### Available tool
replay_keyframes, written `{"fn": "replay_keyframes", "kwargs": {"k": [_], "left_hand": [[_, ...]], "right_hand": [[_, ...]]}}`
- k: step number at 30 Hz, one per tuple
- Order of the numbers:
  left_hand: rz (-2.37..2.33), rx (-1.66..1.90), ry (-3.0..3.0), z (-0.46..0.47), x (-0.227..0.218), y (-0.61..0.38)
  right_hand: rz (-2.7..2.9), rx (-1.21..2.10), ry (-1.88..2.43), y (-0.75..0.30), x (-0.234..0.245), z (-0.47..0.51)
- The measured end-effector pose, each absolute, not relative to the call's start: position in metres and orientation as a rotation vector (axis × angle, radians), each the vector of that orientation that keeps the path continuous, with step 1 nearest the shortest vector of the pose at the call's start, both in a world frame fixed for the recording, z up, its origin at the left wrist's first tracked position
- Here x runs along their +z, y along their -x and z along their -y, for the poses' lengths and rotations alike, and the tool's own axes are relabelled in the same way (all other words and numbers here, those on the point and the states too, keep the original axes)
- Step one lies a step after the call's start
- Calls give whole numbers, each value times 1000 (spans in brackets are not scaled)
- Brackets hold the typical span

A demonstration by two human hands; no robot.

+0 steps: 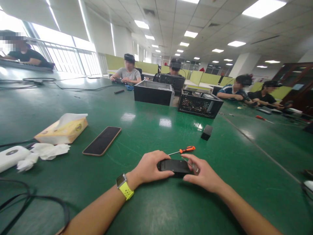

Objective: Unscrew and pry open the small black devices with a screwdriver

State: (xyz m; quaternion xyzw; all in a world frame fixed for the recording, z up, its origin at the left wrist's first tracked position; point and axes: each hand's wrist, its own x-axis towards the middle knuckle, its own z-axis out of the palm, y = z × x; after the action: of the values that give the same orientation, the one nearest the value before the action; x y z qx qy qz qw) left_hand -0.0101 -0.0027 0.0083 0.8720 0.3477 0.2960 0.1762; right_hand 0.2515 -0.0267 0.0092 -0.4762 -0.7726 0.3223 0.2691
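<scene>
A small black rectangular device (174,166) lies on the green table (151,130) right in front of me. My left hand (149,168), with a watch on a yellow strap at the wrist, is closed round its left end. At the device's right end my right hand (202,174) grips it with thumb and fingers. Just beyond the device lies a small screwdriver (183,150) with an orange handle, touched by neither hand.
A phone (102,140) lies face up to the left, with a tissue box (62,129), crumpled tissues (46,151) and a white power bank (11,157) beyond it. A small black block (206,132) and two open computer cases (153,92) stand further back. Other people sit around the table.
</scene>
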Motion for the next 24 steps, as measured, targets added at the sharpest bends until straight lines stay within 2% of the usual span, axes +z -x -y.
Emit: {"fn": "replay_keyframes", "kwargs": {"k": [3,11,14,20,24], "left_hand": [[-1003,827,-2460,3,8,10],[-992,960,-2418,0,5,11],[-1053,1041,-2377,-1,4,12],[-1064,1018,-2381,0,4,11],[-1052,1019,-2389,1,4,10]], "right_hand": [[2136,711,1288,-239,9,27],[2064,661,1366,-266,10,14],[1849,531,1538,-318,12,1],[1144,10,2009,-432,6,-18],[972,-46,2212,-465,-5,-19]]}}
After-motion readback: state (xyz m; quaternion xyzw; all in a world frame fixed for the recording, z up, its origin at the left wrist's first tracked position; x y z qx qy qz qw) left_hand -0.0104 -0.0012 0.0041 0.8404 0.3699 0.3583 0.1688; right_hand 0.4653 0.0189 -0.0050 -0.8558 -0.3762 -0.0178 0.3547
